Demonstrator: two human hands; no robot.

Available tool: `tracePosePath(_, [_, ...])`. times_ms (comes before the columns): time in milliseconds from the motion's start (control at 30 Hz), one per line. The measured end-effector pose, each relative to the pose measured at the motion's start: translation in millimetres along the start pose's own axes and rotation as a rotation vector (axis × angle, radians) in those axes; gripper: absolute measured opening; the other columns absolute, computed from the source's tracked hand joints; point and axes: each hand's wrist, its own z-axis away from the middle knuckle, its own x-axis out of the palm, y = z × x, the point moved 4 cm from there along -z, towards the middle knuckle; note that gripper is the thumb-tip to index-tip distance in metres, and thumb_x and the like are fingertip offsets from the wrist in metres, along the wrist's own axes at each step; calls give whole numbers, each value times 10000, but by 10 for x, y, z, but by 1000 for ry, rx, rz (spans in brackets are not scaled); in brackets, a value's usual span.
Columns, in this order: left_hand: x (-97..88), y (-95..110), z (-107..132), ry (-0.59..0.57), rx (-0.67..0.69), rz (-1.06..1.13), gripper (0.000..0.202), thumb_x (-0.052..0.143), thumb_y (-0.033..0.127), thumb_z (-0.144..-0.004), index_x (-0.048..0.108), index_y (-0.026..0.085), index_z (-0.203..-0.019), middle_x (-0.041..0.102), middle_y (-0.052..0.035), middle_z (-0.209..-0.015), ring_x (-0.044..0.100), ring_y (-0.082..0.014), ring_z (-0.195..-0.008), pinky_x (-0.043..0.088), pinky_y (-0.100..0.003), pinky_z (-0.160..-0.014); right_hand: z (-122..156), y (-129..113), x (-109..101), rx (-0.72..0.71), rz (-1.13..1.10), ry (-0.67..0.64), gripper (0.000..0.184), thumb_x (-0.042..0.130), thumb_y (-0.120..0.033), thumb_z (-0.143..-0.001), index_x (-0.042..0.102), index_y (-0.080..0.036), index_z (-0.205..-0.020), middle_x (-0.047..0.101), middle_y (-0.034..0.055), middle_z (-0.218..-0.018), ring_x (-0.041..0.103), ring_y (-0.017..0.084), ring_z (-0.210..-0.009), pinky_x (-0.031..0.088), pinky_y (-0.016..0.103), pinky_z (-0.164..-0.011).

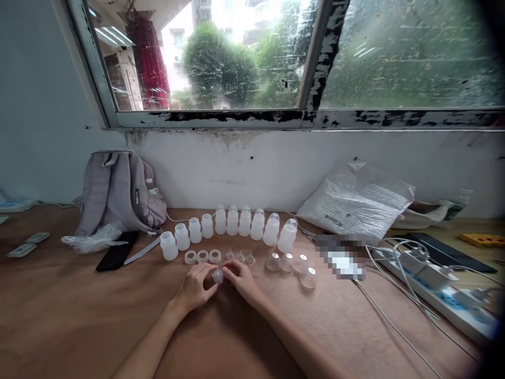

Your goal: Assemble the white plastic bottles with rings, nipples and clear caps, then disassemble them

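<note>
Between my two hands is a small translucent, ribbed bottle collar ring [217,276]; whether a nipple sits inside it I cannot tell. My left hand [196,288] grips it from the left with thumb and fingers. From the right, the fingertips of my right hand [241,281] are closed on its edge. Just beyond lie several loose collar rings [202,256] and clear bottle nipples [240,256]. Clear dome caps [287,262] rest to the right. Behind them stands a curved row of frosted baby bottles [194,230]; those on the left are topless, while the right-hand bottles [272,229] wear caps.
At the back left a grey backpack [114,192] leans on the wall, near a plastic bag [97,238] and a black phone-like slab [117,252]. On the right are a silvery mailing bag [355,197], a power strip [437,295] and trailing white cables [389,321].
</note>
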Motion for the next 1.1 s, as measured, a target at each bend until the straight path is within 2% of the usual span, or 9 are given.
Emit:
tracePosePath(167, [-33,52,-9,-84,-16,26,337,548,212,-706,513,214,-1041,565,-61,-990,526,-209,-909,432,-355,-805,48,-30,54,-151,234,-45,115,542,-245,-739,579,-166,-814,601,24,-735,534,134,-638,427,244,-601])
tracePosePath(300, [-19,33,-26,-116,-37,5,313,571,251,-700,526,225,-1009,561,-47,-958,521,-204,-876,427,-346,-786,47,-11,77,-179,282,-45,75,494,-216,-768,547,-165,-755,577,17,-688,509,129,-621,405,232,-583])
tracePosePath(567, [-28,-3,-52,-134,-51,-14,242,610,297,-675,547,208,-891,577,-32,-884,524,-201,-829,409,-337,-755,31,6,95,-195,365,-15,125,467,-229,-779,518,-162,-687,555,10,-625,476,122,-579,372,224,-546])
tracePosePath(900, [24,44,-93,-99,-40,-64,223,598,276,-645,526,200,-842,558,-34,-836,526,-207,-794,409,-342,-739,3,102,75,-45,157,11,212,488,-343,-766,523,-173,-644,498,-27,-498,458,110,-461,364,216,-461])
tracePosePath(1100, [48,64,-73,-39,-30,-104,217,593,262,-630,522,189,-822,553,-34,-816,518,-206,-780,412,-337,-721,25,130,96,-47,131,55,217,501,-355,-748,515,-176,-626,507,-24,-509,471,108,-433,377,211,-424])
